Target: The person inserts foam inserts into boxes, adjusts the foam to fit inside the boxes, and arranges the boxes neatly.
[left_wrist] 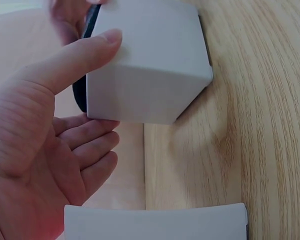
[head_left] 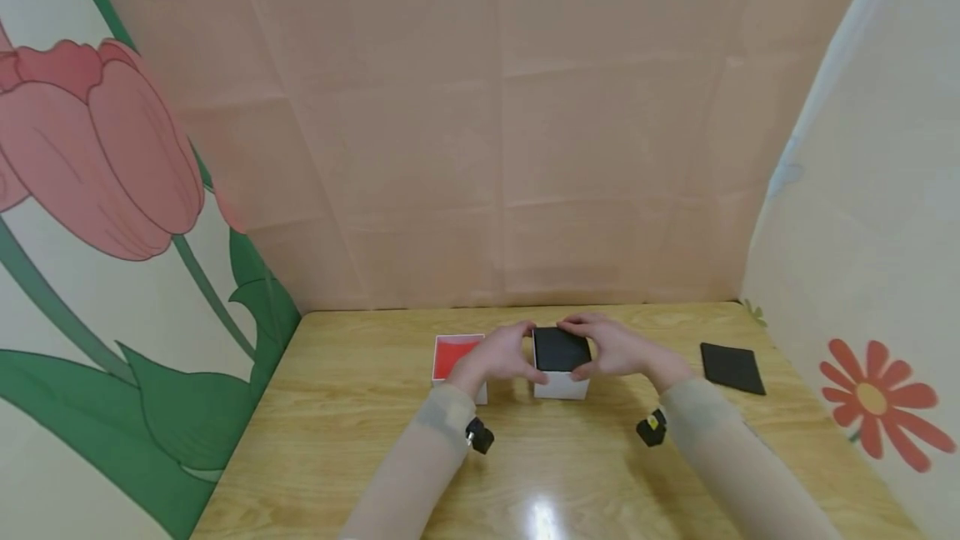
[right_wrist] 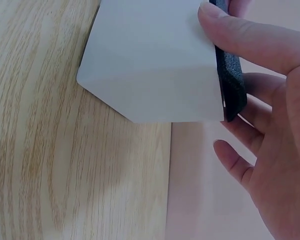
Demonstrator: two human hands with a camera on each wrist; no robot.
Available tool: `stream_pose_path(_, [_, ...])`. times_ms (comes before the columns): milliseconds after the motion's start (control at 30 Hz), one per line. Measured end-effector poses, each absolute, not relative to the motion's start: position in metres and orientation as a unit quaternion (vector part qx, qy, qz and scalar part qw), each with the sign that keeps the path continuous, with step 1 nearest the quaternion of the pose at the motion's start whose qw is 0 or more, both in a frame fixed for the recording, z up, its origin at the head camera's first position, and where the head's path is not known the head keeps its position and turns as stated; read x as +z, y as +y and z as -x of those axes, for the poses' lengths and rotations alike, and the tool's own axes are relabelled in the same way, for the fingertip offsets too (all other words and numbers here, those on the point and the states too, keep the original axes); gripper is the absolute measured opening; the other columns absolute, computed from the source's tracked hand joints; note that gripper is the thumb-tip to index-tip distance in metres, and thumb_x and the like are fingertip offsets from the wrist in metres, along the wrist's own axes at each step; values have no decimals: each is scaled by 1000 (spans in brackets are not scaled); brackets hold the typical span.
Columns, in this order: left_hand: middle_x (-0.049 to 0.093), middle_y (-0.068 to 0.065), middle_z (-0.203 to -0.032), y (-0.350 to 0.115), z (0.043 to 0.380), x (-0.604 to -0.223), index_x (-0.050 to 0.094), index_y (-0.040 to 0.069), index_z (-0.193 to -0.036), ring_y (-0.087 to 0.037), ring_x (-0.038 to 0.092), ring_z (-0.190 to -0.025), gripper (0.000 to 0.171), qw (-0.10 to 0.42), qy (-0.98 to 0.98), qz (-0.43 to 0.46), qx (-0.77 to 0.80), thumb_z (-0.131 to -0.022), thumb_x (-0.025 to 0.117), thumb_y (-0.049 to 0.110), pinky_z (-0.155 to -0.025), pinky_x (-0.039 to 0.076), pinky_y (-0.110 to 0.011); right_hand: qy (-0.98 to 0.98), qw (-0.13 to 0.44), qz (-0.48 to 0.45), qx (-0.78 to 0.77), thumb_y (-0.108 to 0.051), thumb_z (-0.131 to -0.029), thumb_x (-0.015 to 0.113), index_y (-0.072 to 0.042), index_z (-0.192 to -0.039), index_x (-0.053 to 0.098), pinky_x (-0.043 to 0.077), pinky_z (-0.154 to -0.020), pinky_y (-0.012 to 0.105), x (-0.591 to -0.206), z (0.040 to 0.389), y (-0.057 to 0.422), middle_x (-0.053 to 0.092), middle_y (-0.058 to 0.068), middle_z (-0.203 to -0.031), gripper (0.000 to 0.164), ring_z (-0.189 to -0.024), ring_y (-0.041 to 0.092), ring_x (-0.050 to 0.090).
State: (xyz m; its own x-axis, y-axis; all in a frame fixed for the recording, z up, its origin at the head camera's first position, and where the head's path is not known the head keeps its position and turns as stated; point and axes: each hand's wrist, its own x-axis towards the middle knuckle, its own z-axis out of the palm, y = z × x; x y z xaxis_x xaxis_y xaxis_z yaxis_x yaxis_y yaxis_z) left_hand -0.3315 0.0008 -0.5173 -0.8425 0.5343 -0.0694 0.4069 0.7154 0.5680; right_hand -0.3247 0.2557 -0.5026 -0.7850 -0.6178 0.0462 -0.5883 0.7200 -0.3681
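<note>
A small white box [head_left: 561, 388] stands on the table between both hands, with a black foam-like pad [head_left: 561, 350] at its top. My left hand [head_left: 507, 354] holds the box by its left side. In the left wrist view the left thumb [left_wrist: 97, 50] lies on the white face, and the other fingers reach behind the far corner. From the opposite side my right hand [head_left: 617, 347] grips the box. Its thumb [right_wrist: 235, 32] rests on the white wall close to the pad's edge [right_wrist: 233, 82], while other fingers are behind the pad, partly hidden.
An open white box [head_left: 482, 394] with a red inside stands just left, partly behind the left wrist. A flat black square pad [head_left: 732, 367] lies at the right of the wooden table [head_left: 337, 432]. Fabric walls [head_left: 495, 148] enclose the table's back and sides.
</note>
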Motion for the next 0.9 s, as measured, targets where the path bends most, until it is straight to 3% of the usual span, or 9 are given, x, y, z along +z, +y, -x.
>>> stream_pose_path(267, [56, 2, -139, 1, 332, -519, 42, 19, -149, -14, 56, -120, 100, 116, 920, -251, 279, -68, 86, 56, -100, 47, -36, 926, 23, 334, -176, -55, -76, 81, -3, -148, 45, 39, -103, 57, -501, 321, 251, 45, 16, -148, 96, -131, 36, 45])
stream_pose_path(433, [56, 0, -140, 1, 331, -517, 42, 18, -149, -14, 55, -120, 100, 119, 920, -247, 280, -68, 87, 55, -100, 46, -36, 930, 3, 328, -168, -61, -76, 78, -7, -148, 47, 40, -103, 55, -501, 320, 246, 46, 13, -148, 96, -131, 34, 46])
stream_pose_path(667, [56, 3, -139, 0, 331, -517, 43, 20, -148, -14, 56, -119, 98, 116, 921, -248, 277, -68, 87, 56, -98, 47, -35, 928, 0, 342, -150, -54, -80, 77, -12, -144, 53, 44, -99, 48, -501, 323, 236, 49, 6, -143, 81, -125, 26, 50])
stream_pose_path(900, [55, 0, -141, 1, 332, -518, 42, 19, -149, -13, 55, -119, 100, 121, 921, -243, 279, -68, 86, 57, -99, 47, -36, 921, 12, 354, -163, -43, -83, 79, -11, -143, 54, 44, -100, 50, -499, 322, 236, 48, 9, -143, 72, -126, 28, 49])
